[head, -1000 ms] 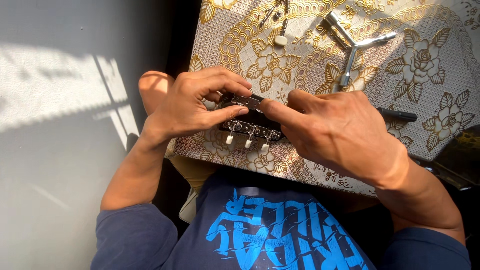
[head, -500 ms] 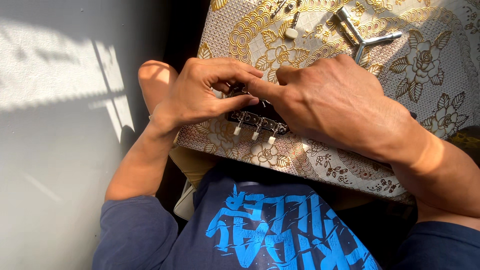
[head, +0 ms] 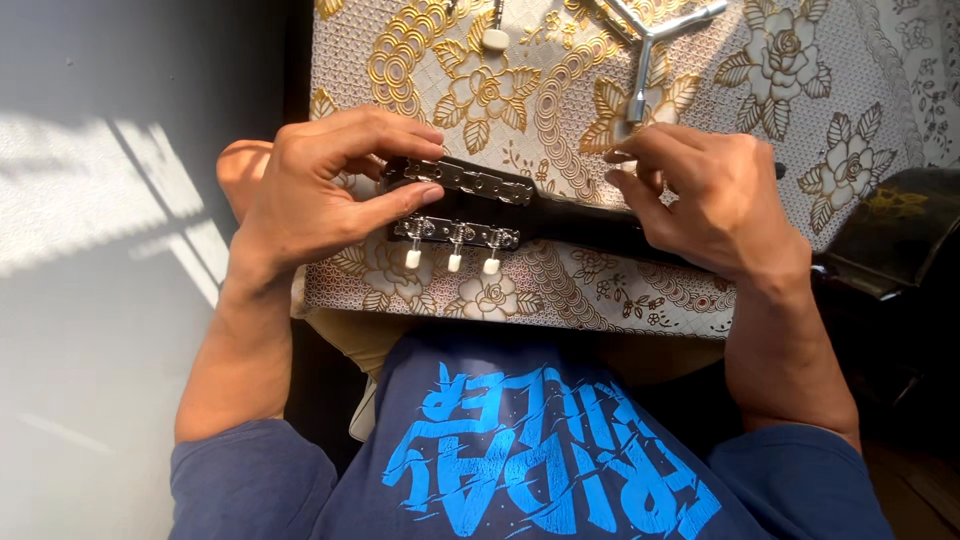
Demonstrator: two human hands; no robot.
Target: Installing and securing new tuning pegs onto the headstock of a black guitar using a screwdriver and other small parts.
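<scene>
A black guitar headstock (head: 520, 210) lies on a table under a gold floral cloth (head: 800, 110). It carries two metal tuner strips (head: 470, 180) with white knobs (head: 450, 262) along the near side. My left hand (head: 320, 190) grips the headstock's left end, thumb below and fingers over the top. My right hand (head: 710, 195) rests on the black neck to the right, fingers curled over it, fingertips near the far edge.
A Y-shaped metal socket wrench (head: 650, 50) lies on the cloth just beyond my right hand. A loose white tuner knob (head: 495, 38) sits at the far edge. A dark object (head: 890, 235) is at the right. Pale floor (head: 90, 300) lies left of the table.
My right hand has pulled away to the right, off the tuners, uncovering both metal strips. The left hand keeps its hold on the headstock end. The view shifted slightly.
</scene>
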